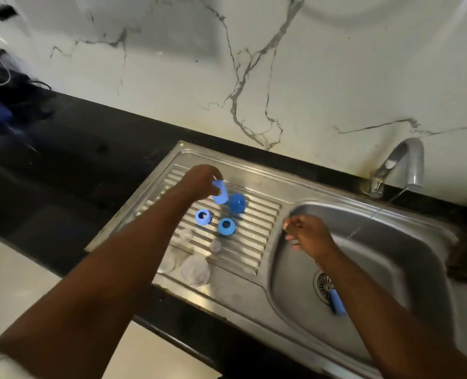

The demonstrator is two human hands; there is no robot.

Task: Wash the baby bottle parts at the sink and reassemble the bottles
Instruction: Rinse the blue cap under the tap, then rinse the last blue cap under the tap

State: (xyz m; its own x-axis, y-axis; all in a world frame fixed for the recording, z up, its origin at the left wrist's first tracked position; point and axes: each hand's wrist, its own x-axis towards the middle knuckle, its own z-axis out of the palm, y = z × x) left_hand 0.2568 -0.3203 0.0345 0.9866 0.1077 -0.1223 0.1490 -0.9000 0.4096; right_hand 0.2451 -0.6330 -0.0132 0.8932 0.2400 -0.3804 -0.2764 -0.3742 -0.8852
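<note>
Nearest, in the sink basin (385, 269) on the right, a blue-handled brush (337, 302) lies beside the drain. On the near left of the ribbed drainboard (257, 242) stand two clear bottle bodies (195, 269), side by side. They look like light, thin plastic, stiff enough to take round the barrel, but wet and likely slippery. A full wrap of the fingers would hold better than a pinch at the rim.

Just beyond them sit two clear nipples (185, 234), small and soft. They would squash under pressure, so the flat base flange is the sensible place to hold them.

A little farther are two blue screw rings (202, 216), lying flat with their holes up. They are rigid and light, and easy to grip across the outer edge.

The right hand (306, 233) hangs over the left edge of the basin. Its fingers are loosely curled and nothing shows in them, though the view is blurred.

Farther back a darker blue cap (237, 203) rests on the ribs. Touching or just beside it is a pale blue cap (220, 191), pinched between the fingers and thumb of the left hand (199, 181). It is a hollow, rigid, very light piece, and a side grip suits it.

At the far right the tap (402, 165) runs a thin stream into the basin.
</note>
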